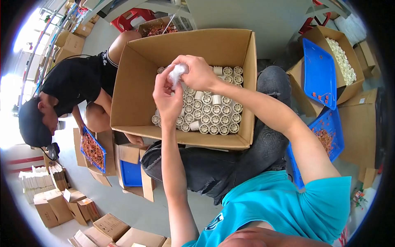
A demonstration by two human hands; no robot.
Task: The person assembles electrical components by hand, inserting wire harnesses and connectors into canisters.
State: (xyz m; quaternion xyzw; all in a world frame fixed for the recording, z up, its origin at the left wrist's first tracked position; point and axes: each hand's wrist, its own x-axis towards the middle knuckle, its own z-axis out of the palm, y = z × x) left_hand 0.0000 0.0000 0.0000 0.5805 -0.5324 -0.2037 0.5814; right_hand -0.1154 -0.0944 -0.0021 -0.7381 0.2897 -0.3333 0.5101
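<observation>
Above a large open cardboard box (pixel 138 84), both my hands are raised together around a white, fluffy-looking wad (pixel 177 74); whether it is cotton or crumpled thin plastic I cannot tell. My left hand (pixel 168 101) grips it from the near side with thumb and fingers. From the right, my right hand (pixel 198 73) is closed on the same wad, its fingertips partly hidden. Below them, many short cream plastic cylinders (pixel 215 119) stand in rows inside the box, mostly with their ribbed round ends up. A few lie on their sides on top.
Blue trays (pixel 319 76) with small orange parts lie on cartons at the right, near a carton of white pieces (pixel 341 61). At the left, a person in black (pixel 78 82) bends over a blue tray of reddish parts (pixel 92 151). Cartons (pixel 111 226) crowd the lower left.
</observation>
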